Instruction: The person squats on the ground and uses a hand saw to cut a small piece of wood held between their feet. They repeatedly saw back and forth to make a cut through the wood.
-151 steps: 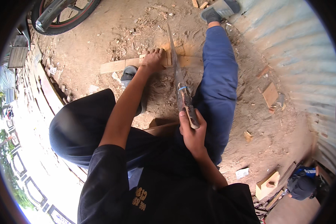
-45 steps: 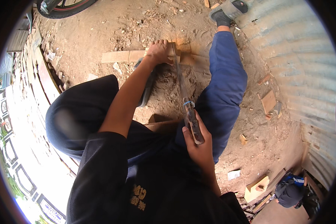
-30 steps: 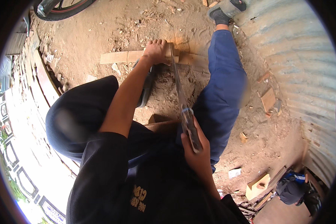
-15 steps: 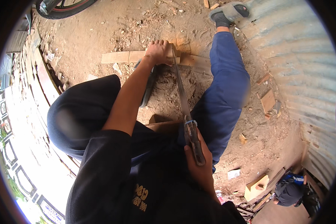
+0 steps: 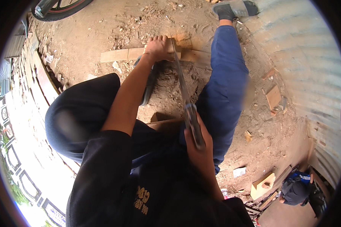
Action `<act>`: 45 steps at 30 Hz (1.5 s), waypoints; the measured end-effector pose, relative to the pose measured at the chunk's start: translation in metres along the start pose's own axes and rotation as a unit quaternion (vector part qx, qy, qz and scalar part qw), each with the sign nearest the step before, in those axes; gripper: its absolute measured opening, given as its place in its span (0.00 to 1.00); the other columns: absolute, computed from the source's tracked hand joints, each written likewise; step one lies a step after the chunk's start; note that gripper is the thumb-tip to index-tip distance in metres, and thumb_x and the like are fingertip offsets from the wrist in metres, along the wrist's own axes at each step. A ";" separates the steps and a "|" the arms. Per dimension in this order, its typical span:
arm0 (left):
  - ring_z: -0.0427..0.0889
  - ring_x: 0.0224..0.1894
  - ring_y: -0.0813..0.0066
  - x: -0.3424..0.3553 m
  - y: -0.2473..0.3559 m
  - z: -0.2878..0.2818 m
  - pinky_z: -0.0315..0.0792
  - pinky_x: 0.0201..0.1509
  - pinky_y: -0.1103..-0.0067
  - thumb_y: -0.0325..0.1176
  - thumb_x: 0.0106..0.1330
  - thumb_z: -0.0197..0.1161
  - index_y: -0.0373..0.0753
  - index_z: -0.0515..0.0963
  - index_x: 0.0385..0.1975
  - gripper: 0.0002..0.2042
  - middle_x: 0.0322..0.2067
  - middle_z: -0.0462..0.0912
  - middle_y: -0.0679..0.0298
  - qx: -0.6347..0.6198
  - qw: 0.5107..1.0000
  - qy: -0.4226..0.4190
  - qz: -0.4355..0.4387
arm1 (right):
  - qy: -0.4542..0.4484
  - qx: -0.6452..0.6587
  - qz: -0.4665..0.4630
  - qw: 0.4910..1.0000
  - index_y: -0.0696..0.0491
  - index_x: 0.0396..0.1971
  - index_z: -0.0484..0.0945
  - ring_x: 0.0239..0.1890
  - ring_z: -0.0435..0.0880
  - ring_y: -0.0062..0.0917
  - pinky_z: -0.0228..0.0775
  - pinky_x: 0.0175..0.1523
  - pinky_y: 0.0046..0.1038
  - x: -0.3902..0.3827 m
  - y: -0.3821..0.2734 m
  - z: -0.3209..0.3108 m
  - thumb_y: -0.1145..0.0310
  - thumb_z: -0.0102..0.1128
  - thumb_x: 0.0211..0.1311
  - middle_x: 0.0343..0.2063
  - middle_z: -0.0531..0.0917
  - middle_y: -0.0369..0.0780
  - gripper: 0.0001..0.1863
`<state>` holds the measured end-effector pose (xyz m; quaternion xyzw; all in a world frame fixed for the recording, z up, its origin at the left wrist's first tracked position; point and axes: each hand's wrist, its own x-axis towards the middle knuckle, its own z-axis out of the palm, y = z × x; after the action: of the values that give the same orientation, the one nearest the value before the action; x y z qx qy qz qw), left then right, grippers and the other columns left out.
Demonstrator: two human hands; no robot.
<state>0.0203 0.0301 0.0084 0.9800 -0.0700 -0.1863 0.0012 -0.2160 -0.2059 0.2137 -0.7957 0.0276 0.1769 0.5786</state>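
My left hand (image 5: 157,49) is closed over a short pale wooden block (image 5: 170,43) lying across a long light wooden strip (image 5: 114,56) on the dirt. Just right of its fingers, a handsaw's long blade (image 5: 182,81) rests on the block; whether it has cut in is too small to tell. Nearer my body, my right hand (image 5: 197,151) grips the saw's dark handle, which has a pale blue band. Beneath my left arm, my left sandal (image 5: 147,92) is partly hidden. My stretched right leg (image 5: 227,64) is in blue trousers.
A wheel (image 5: 60,13) is at top left, wooden boards (image 5: 45,79) at left. Corrugated metal sheeting (image 5: 297,75) curves along the right, with wood scraps (image 5: 272,97) beside it. A person (image 5: 296,192) in dark clothing is low at lower right, near a yellowish board (image 5: 260,186).
Five seconds ago the blade pointed up past the strip; now it lies against the block. The handle has shifted back and forth, moving slightly forward since half a second ago.
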 end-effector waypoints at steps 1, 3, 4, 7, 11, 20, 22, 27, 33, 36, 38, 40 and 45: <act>0.64 0.64 0.54 0.000 -0.002 0.009 0.58 0.67 0.63 0.70 0.47 0.64 0.28 0.59 0.60 0.52 0.59 0.67 0.48 -0.002 1.000 0.010 -0.006 | -0.007 0.013 0.024 1.000 0.62 0.63 0.62 0.57 0.77 0.40 0.69 0.59 0.32 0.009 0.005 0.005 0.76 0.55 0.62 0.53 0.77 0.55 0.28; 0.65 0.64 0.57 0.003 -0.001 0.011 0.59 0.67 0.67 0.69 0.39 0.71 0.30 0.58 0.63 0.58 0.59 0.69 0.51 -0.003 1.000 -0.001 -0.015 | -0.007 0.011 0.021 1.000 0.62 0.63 0.62 0.58 0.77 0.39 0.68 0.59 0.31 0.011 0.005 0.006 0.77 0.55 0.62 0.53 0.77 0.54 0.29; 0.65 0.64 0.56 0.004 0.000 0.009 0.59 0.67 0.67 0.69 0.39 0.71 0.30 0.58 0.63 0.58 0.59 0.69 0.51 -0.002 1.000 -0.007 -0.015 | 0.000 -0.002 -0.001 1.000 0.62 0.63 0.62 0.58 0.77 0.39 0.68 0.59 0.31 0.001 0.003 0.001 0.77 0.55 0.62 0.53 0.77 0.54 0.28; 0.64 0.65 0.53 0.003 0.005 0.006 0.59 0.67 0.66 0.68 0.39 0.71 0.30 0.57 0.63 0.58 0.60 0.68 0.50 -0.002 1.000 -0.023 -0.017 | 0.009 -0.039 -0.038 0.998 0.62 0.63 0.62 0.56 0.79 0.38 0.69 0.58 0.30 -0.023 0.004 -0.011 0.76 0.56 0.62 0.51 0.78 0.54 0.28; 0.61 0.67 0.52 0.005 -0.004 0.009 0.56 0.69 0.64 0.69 0.41 0.70 0.29 0.54 0.65 0.59 0.62 0.65 0.46 -0.035 0.998 -0.009 -0.043 | 0.012 0.005 -0.029 0.999 0.61 0.63 0.63 0.55 0.79 0.37 0.69 0.58 0.30 -0.010 0.002 -0.005 0.76 0.56 0.62 0.51 0.78 0.53 0.29; 0.62 0.66 0.50 -0.003 -0.006 0.003 0.57 0.69 0.62 0.70 0.41 0.68 0.30 0.51 0.67 0.60 0.62 0.64 0.46 -0.005 0.998 -0.050 -0.045 | -0.006 -0.042 -0.021 0.999 0.61 0.63 0.61 0.55 0.80 0.39 0.72 0.56 0.31 -0.032 -0.005 -0.012 0.75 0.58 0.61 0.51 0.77 0.55 0.30; 0.60 0.67 0.50 -0.002 -0.001 0.005 0.55 0.71 0.61 0.72 0.42 0.66 0.30 0.49 0.68 0.61 0.64 0.61 0.45 0.016 0.997 -0.050 -0.058 | 0.000 -0.039 -0.038 0.999 0.62 0.63 0.62 0.55 0.79 0.39 0.71 0.56 0.31 -0.026 -0.002 -0.006 0.76 0.57 0.61 0.52 0.77 0.55 0.29; 0.60 0.68 0.51 0.002 -0.009 0.003 0.55 0.71 0.63 0.72 0.46 0.63 0.29 0.48 0.68 0.60 0.64 0.61 0.44 0.029 0.997 -0.044 -0.048 | -0.014 0.007 0.002 1.000 0.63 0.62 0.63 0.56 0.79 0.38 0.70 0.57 0.30 0.016 0.005 0.002 0.76 0.56 0.62 0.51 0.78 0.54 0.28; 0.62 0.67 0.52 -0.006 -0.002 0.003 0.56 0.70 0.61 0.72 0.46 0.64 0.28 0.52 0.66 0.58 0.62 0.64 0.46 0.007 0.998 -0.044 -0.038 | -0.003 -0.025 -0.030 0.999 0.63 0.61 0.64 0.54 0.80 0.38 0.71 0.54 0.28 -0.016 -0.001 -0.016 0.76 0.57 0.62 0.49 0.80 0.54 0.27; 0.62 0.67 0.53 -0.004 -0.005 0.003 0.55 0.71 0.62 0.71 0.43 0.66 0.28 0.53 0.66 0.59 0.63 0.64 0.47 -0.006 0.999 -0.038 -0.037 | -0.018 0.001 -0.005 1.000 0.63 0.62 0.63 0.55 0.79 0.39 0.70 0.57 0.29 0.012 0.005 -0.003 0.77 0.56 0.62 0.50 0.79 0.54 0.28; 0.61 0.68 0.53 -0.006 -0.006 0.003 0.54 0.71 0.63 0.69 0.39 0.70 0.29 0.52 0.67 0.61 0.64 0.63 0.49 -0.013 0.998 -0.047 -0.028 | -0.027 0.001 0.019 0.999 0.63 0.62 0.63 0.56 0.79 0.40 0.70 0.57 0.29 0.020 0.002 0.001 0.77 0.56 0.61 0.50 0.79 0.54 0.28; 0.63 0.66 0.54 -0.007 -0.010 0.007 0.56 0.70 0.62 0.71 0.40 0.68 0.28 0.54 0.64 0.60 0.62 0.65 0.49 0.014 0.999 -0.028 -0.012 | -0.022 -0.031 -0.035 0.999 0.63 0.61 0.64 0.53 0.80 0.40 0.71 0.54 0.29 -0.003 -0.003 -0.010 0.76 0.56 0.62 0.47 0.80 0.55 0.27; 0.63 0.66 0.56 -0.005 -0.006 -0.005 0.58 0.69 0.62 0.71 0.41 0.68 0.30 0.57 0.61 0.56 0.60 0.67 0.50 -0.009 0.998 -0.066 -0.016 | -0.030 -0.024 0.009 0.999 0.63 0.61 0.64 0.53 0.81 0.37 0.71 0.53 0.28 -0.009 -0.011 -0.020 0.76 0.56 0.62 0.47 0.80 0.55 0.27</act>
<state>0.0184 0.0363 0.0146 0.9666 -0.0529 -0.2509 0.0025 -0.2168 -0.2224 0.2315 -0.8037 0.0129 0.2062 0.5580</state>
